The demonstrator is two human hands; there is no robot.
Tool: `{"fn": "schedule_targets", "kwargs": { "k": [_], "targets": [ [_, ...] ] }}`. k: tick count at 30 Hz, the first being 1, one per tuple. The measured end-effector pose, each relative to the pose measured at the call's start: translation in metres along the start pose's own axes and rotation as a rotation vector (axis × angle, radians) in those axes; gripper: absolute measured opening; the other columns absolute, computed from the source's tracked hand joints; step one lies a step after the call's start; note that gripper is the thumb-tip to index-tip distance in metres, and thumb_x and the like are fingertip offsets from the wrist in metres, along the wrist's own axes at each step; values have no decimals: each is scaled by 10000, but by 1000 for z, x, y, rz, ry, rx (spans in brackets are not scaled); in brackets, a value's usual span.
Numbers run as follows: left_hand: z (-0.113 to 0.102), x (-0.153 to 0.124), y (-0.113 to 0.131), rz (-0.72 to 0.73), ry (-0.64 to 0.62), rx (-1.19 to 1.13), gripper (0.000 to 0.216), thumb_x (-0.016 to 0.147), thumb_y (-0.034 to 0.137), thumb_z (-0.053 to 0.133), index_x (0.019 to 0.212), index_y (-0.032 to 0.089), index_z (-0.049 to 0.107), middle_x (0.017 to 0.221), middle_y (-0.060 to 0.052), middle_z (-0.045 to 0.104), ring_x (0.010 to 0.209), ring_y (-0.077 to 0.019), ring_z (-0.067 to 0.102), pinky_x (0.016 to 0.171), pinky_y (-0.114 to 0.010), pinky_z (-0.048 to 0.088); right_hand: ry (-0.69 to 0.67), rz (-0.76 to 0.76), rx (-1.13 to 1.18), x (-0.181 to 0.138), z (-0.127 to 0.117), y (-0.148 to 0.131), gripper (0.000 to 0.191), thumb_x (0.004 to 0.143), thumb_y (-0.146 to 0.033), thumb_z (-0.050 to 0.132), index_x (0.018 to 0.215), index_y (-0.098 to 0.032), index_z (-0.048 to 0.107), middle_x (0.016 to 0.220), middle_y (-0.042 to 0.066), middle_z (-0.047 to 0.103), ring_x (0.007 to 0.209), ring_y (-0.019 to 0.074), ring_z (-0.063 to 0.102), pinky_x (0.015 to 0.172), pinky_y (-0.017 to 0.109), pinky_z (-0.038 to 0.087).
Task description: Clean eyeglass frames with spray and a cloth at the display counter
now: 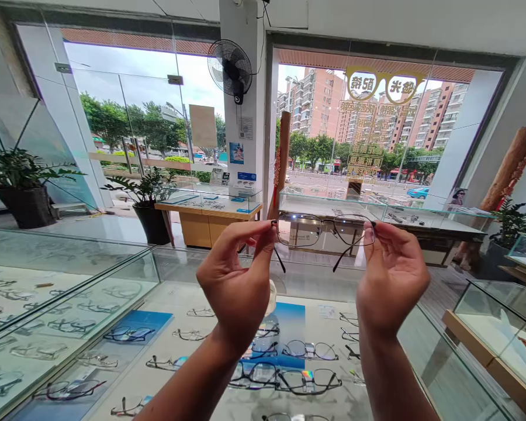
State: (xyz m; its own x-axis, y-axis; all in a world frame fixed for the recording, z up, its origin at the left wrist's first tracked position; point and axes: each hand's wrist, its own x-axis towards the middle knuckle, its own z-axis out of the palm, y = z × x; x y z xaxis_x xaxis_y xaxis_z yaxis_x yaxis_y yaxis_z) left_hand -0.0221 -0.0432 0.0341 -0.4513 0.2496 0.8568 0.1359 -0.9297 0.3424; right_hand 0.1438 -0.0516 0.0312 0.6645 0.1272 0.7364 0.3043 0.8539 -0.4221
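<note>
Pinching each end of the glasses [325,230], left hand [236,286] and right hand [392,275] hold a closed grip above the display case [158,275].

A gold spectacle-shaped decal [380,86] on the window [438,126] carries Chinese characters, 米 among them; the gold lines [363,143] below it and the pillar's notices [236,153] are too small to read.
</note>
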Motion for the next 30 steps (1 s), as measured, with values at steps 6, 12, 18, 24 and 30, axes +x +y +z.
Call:
{"fn": "schedule_targets", "kwargs": {
  "k": [6, 12, 18, 24, 30],
  "targets": [
    [1, 0, 4, 49, -2, -10, 184, 875, 150, 847, 1003, 279, 819, 881, 7, 771, 840, -158, 705, 781, -334, 614, 6, 17, 45, 0, 1, 0, 168, 868, -268, 849, 991, -200, 757, 975, 37, 754, 964, 207, 768, 934, 415, 661],
    [2, 0, 7, 54, -6, -16, 179, 885, 147, 844, 1005, 276, 812, 901, 14, 775, 853, -152, 712, 798, -324, 610, 9, 20, 53, 0, 1, 0, 162, 868, -250, 850, 992, -200, 758, 970, 30, 750, 964, 198, 767, 936, 399, 659],
    [0, 0, 0, -36, -13, -26, 197, 878, 138, 851, 1029, 258, 816, 943, 8, 776, 927, -159, 744, 851, -308, 603, 24, -31, 53, 0, 1, -4, 132, 882, -227, 823, 994, -200, 759, 949, 24, 739, 938, 198, 761, 908, 398, 659],
    [0, 6, -13, -212, -58, -51, 121, 882, 196, 854, 986, 238, 808, 958, -9, 784, 883, -130, 740, 794, -240, 595, -18, -108, 40, -1, 1, -15, 111, 881, -147, 782, 972, -209, 786, 904, 15, 736, 902, 185, 733, 810, 351, 633],
    [1, 10, -19, -302, -91, -108, 133, 868, 175, 842, 978, 233, 792, 963, -10, 777, 920, -129, 750, 820, -223, 617, -46, -229, 24, -1, 2, -18, 150, 885, -108, 762, 988, -211, 794, 879, 7, 724, 870, 176, 707, 775, 339, 602]
  ]
}}
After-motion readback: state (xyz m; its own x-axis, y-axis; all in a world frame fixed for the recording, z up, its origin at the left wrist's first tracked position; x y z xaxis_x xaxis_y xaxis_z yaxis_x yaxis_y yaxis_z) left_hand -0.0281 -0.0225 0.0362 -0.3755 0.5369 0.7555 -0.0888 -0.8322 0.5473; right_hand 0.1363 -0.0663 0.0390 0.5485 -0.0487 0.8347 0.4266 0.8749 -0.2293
